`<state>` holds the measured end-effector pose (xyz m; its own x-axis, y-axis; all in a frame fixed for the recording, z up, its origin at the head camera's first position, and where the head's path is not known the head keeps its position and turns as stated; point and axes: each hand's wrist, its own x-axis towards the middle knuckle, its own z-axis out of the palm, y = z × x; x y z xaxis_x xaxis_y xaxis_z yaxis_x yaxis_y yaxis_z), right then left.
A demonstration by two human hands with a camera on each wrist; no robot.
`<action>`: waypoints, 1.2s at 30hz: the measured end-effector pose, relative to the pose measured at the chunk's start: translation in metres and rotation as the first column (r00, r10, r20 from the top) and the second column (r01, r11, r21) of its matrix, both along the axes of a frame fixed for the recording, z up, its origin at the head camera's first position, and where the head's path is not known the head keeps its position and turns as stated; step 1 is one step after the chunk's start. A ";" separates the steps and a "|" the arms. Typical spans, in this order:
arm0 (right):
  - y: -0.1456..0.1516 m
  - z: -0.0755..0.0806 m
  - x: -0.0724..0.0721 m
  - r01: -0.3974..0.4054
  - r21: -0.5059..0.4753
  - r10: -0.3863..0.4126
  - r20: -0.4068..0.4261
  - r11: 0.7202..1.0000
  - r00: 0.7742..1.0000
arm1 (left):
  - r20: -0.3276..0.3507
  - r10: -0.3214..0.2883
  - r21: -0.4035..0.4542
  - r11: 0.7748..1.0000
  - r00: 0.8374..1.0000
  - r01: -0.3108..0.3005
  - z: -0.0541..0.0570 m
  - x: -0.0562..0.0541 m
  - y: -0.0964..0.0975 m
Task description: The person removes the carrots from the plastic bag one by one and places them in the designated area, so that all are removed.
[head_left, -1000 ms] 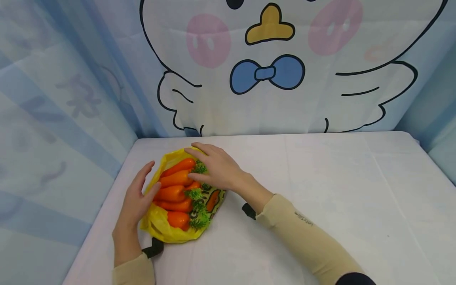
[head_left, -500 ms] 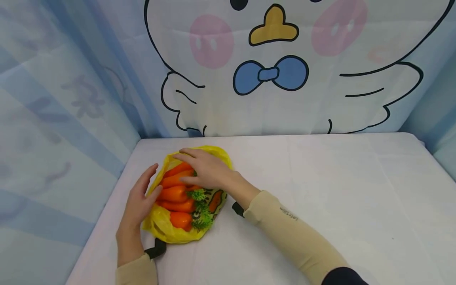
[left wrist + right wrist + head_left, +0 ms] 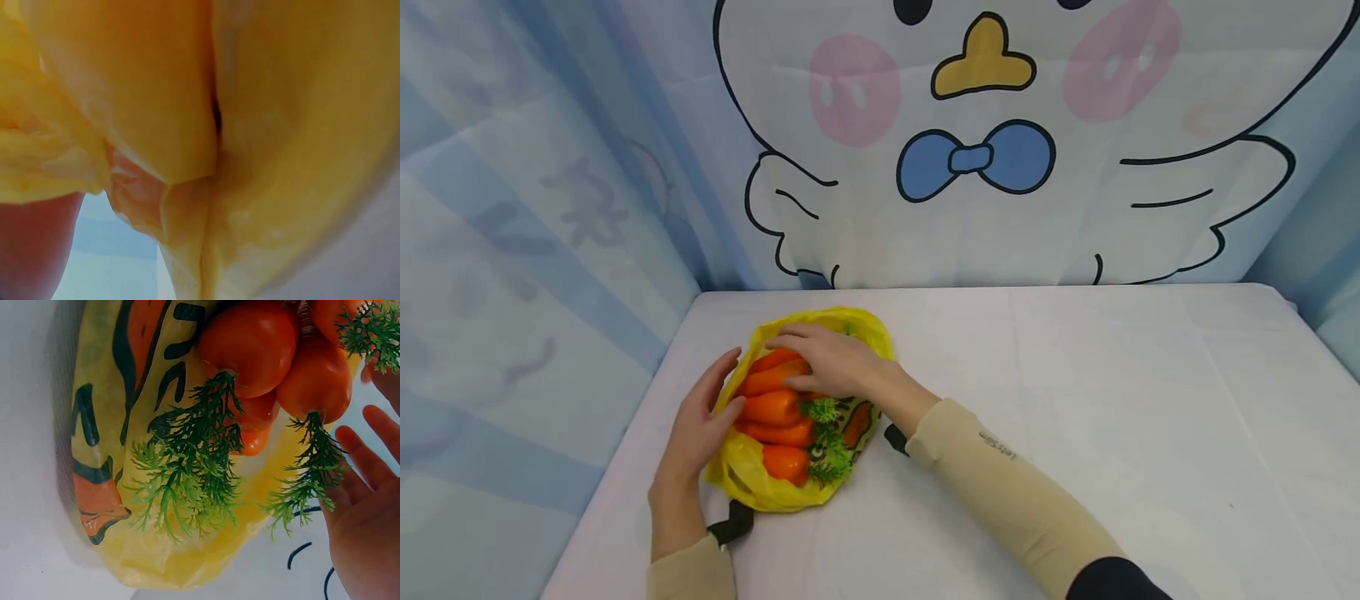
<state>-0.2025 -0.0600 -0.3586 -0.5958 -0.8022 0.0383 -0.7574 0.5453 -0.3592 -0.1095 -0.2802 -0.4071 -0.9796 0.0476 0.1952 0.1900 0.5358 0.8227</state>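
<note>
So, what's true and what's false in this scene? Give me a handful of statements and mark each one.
1. Orange carrots with green leaves lie in a yellow bag. True.
2. The left hand is at the bag's edge. True.
3. The right hand is well away from the carrots. False: the right hand is over them.
4. The bag's outside is plain. False: it carries dark markings and an orange print.
5. A blue bow tie is pictured on the curtain behind the table. True.
6. From the head camera, the bag sits toward the table's right end. False: it sits toward the left.
</note>
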 end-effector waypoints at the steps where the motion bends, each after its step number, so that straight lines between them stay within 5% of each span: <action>1: 0.000 -0.001 -0.001 -0.006 0.003 0.006 -0.001 1.000 1.000 | 0.018 0.003 -0.001 1.000 1.000 -0.003 0.000 0.000 0.001; 7: -0.002 -0.007 -0.003 -0.009 0.038 0.009 0.017 0.999 1.000 | 0.087 0.017 0.012 1.000 0.996 -0.018 0.000 0.000 0.004; 19: -0.005 -0.006 -0.007 -0.043 0.046 0.038 0.095 0.998 0.995 | 0.080 0.022 0.010 1.000 0.997 -0.023 -0.001 0.000 0.003; 36: -0.019 -0.003 -0.006 -0.073 0.120 0.067 0.047 0.990 0.997 | 0.118 0.054 0.020 0.998 0.992 -0.056 0.000 -0.003 0.004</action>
<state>-0.2086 -0.0794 -0.3611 -0.5370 -0.8391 -0.0869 -0.7804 0.5333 -0.3265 -0.1123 -0.2763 -0.4066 -0.9968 -0.0102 0.0787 0.0618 0.5236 0.8497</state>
